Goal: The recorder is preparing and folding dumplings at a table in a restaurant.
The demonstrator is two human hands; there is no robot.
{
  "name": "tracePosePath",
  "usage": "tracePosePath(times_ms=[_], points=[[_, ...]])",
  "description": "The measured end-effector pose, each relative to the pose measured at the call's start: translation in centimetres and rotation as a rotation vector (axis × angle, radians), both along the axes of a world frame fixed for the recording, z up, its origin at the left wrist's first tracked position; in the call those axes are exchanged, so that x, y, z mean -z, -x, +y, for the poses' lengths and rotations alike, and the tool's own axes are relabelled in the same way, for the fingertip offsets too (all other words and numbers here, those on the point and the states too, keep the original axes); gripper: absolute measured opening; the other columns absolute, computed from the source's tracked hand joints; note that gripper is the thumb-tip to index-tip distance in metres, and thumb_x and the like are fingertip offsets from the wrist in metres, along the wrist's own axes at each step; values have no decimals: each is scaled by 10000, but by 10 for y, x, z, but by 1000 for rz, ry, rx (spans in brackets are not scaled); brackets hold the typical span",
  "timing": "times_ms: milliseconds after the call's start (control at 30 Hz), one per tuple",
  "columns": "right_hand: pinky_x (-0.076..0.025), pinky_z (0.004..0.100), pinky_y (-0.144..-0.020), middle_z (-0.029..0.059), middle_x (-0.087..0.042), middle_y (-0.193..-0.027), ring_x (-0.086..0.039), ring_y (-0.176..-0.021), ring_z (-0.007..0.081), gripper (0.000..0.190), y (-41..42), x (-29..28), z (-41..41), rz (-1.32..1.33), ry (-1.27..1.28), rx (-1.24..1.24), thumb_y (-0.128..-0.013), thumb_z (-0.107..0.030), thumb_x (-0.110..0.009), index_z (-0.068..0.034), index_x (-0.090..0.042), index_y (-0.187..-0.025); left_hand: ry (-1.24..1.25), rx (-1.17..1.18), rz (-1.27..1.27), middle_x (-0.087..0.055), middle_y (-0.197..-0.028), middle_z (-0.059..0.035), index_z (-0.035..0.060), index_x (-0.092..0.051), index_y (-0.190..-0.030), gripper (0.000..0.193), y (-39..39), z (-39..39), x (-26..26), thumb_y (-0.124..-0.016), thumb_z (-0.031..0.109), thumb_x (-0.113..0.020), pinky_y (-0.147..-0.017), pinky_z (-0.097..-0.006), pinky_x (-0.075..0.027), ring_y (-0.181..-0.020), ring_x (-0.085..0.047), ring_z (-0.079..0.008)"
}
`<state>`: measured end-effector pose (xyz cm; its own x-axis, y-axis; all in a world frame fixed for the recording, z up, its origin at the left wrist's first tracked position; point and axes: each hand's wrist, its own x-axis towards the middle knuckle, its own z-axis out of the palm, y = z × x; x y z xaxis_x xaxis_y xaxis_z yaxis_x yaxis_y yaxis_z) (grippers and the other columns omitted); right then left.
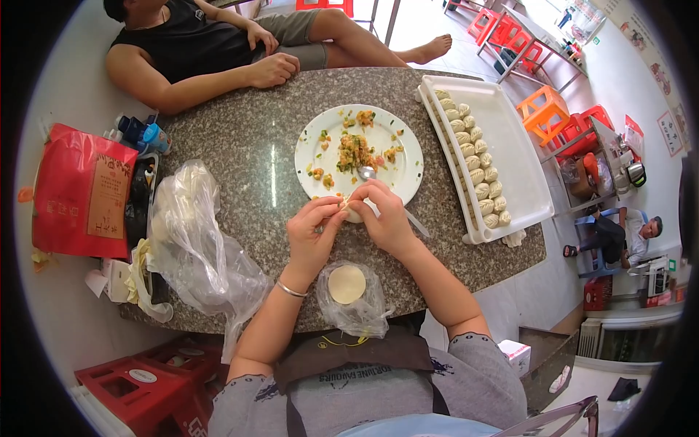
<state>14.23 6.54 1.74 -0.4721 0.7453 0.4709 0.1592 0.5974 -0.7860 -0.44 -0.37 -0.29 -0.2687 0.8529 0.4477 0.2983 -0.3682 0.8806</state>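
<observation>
My left hand [314, 226] and my right hand [385, 216] meet over the near rim of a white plate [307, 142]. Between them they pinch the edge of a dumpling [354, 215], partly hidden by my fingers. Chopped filling [354, 152] lies mounded and scattered on the plate. A metal spoon [367, 172] rests in it, its handle passing under my right hand. Between my forearms, round dough wrappers [347, 284] sit on a clear plastic bag [377, 314]. To the right, pleated dumplings [477, 176] line the left side of a white plastic tray [521, 180].
Left on the granite table [246, 125] lies a clear bag [191, 218] with pale contents. Beyond it stands a red paper bag [65, 202]. A person [169, 43] leans an arm on the far edge. Red crates [147, 377] stand below left, an orange stool [543, 109] at right.
</observation>
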Motion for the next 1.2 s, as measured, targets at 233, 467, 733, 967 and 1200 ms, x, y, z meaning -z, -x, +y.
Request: tracePosePath(times_ms=[233,467,733,967,1200], points=[[-460,356,-746,130,-601,-840,-589,-822,290,90,-7,-2,6,3,213,-49,-832,-73,-619,6,-586,-859,113,115,-368,-660,-1013,-111,-19,-646,-957,108,-6,-1,5,-854,13,-646,-704,-248,-547,-846,-650,-133],[-460,351,-754,118,-609,-823,-590,-830,284,110,-6,-5,4,-23,171,-46,-820,-102,-645,-2,-601,-839,107,93,-415,-661,-991,-89,-10,-600,-1015,165,-8,-1,2,-860,22,-646,-745,-251,-544,-871,-651,-137],[-454,367,-754,122,-606,-824,-581,-831,303,81,-2,-3,0,-38,56,-21,-825,-81,-620,-3,-597,-826,89,31,-170,-658,-983,-101,-17,-670,-974,139,-5,-1,0,-850,47,-665,-722,-248,-552,-864,-652,-143],[-452,350,-742,128,-591,-812,-578,-827,295,98,-3,-1,1,10,247,-41,-854,-93,-598,3,-585,-851,190,118,-454,-658,-963,-99,-26,-676,-959,122,-2,1,10,-843,8,-656,-733,-228,-535,-857,-641,-123],[-443,359,-777,114,-592,-826,-572,-845,289,113,-6,-4,3,-112,162,-61,-840,-119,-619,-10,-591,-845,82,74,-240,-651,-968,-108,-40,-666,-944,112,-4,0,4,-843,5,-653,-735,-239,-546,-848,-641,-131]])
